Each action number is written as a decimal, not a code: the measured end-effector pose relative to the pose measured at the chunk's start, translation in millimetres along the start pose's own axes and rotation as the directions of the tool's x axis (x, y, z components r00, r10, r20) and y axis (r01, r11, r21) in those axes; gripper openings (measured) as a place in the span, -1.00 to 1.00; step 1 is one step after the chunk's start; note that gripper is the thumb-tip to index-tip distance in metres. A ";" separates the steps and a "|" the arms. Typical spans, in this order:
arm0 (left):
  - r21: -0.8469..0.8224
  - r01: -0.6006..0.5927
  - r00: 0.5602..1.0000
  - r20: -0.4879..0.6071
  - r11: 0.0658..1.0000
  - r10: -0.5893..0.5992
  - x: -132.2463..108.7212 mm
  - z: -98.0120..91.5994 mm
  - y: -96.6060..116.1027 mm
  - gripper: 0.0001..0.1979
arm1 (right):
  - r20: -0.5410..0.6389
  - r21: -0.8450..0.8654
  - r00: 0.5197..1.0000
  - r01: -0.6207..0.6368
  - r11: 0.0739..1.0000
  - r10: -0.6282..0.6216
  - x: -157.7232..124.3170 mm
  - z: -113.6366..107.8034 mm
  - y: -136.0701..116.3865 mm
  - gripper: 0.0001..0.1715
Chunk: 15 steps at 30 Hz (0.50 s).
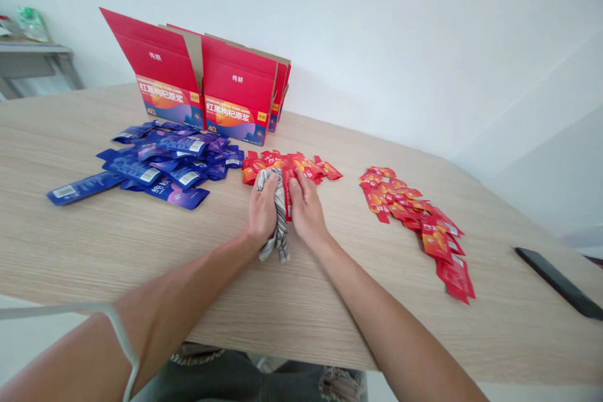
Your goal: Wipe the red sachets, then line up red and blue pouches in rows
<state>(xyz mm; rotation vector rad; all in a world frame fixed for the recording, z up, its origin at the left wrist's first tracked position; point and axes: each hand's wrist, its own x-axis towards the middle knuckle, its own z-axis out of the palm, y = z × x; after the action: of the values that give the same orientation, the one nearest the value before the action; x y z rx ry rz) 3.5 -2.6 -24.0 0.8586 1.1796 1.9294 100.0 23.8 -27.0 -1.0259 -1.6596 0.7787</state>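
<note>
Head view: a slim red foil sachet (288, 201) lies between the hands, long axis pointing forward; the right hand (307, 208) touches its right side, grip unclear, while the left hand (262, 210) clutches a grey-and-white striped cloth (281, 229) alongside.

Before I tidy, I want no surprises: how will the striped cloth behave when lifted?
The striped cloth is likely floppy: its loose end trails in folds below the left hand. It's probably light, bunched small against one palm.
</note>
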 end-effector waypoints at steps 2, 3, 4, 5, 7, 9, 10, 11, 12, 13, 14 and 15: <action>-0.012 -0.028 0.999 0.018 1.000 0.029 -1.1 -0.2 -3.3 -0.72 | 0.057 -0.027 0.998 0.009 1.000 -0.007 -9.4 5.9 -5.9 -0.08; -0.021 -0.040 0.999 0.020 0.999 0.040 -0.5 -1.2 -4.7 -0.72 | 0.107 -0.017 0.994 0.008 1.000 -0.006 -15.3 8.1 -10.7 -0.07; -0.027 -0.048 0.999 0.022 0.998 0.049 1.0 -2.8 -5.8 -0.72 | 0.157 -0.006 0.988 0.005 1.000 -0.004 -21.5 9.8 -16.1 -0.06; -0.028 -0.052 0.998 0.020 0.998 0.053 3.3 -4.9 -6.4 -0.72 | 0.203 0.002 0.979 0.001 1.000 -0.002 -27.5 10.9 -21.6 -0.05; -0.017 -0.050 0.999 -0.005 0.999 0.050 9.4 -9.5 -5.9 -0.69 | 0.276 -0.004 0.961 -0.001 1.000 0.002 -37.6 10.9 -31.4 -0.04; 0.016 -0.053 0.998 -0.032 0.998 0.053 16.3 -13.3 -3.3 -0.68 | 0.313 -0.017 0.950 0.012 1.000 -0.006 -42.9 7.5 -38.2 -0.14; 0.036 -0.062 0.997 -0.045 0.997 0.064 19.4 -14.4 -1.3 -0.67 | 0.323 -0.016 0.946 0.028 0.999 -0.021 -43.5 4.4 -40.6 -0.24; 0.051 -0.074 0.996 -0.055 0.996 0.077 22.2 -15.0 0.8 -0.67 | 0.327 -0.009 0.944 0.047 0.999 -0.042 -42.7 0.6 -42.4 -0.35; 0.059 -0.086 0.994 -0.059 0.995 0.089 24.5 -15.1 3.0 -0.67 | 0.319 0.006 0.945 0.066 0.998 -0.065 -40.7 -3.8 -43.7 -0.45; 0.057 -0.093 0.993 -0.066 0.994 0.097 26.2 -14.6 4.9 -0.66 | 0.297 0.036 0.951 0.079 0.996 -0.086 -37.5 -8.4 -44.5 -0.50; 0.041 -0.093 0.993 -0.074 0.995 0.096 27.1 -13.7 6.3 -0.64 | 0.262 0.082 0.960 0.079 0.994 -0.098 -33.3 -12.7 -44.7 -0.51; 0.017 -0.084 0.993 -0.076 0.996 0.085 27.2 -12.4 7.2 -0.63 | 0.215 0.142 0.972 0.064 0.988 -0.094 -28.5 -16.4 -44.1 -0.47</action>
<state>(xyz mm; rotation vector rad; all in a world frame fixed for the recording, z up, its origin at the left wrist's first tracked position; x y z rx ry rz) -22.7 12.1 -17.2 0.8604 1.2202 2.0410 108.3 -20.7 4.3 -0.7970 -1.7978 0.9654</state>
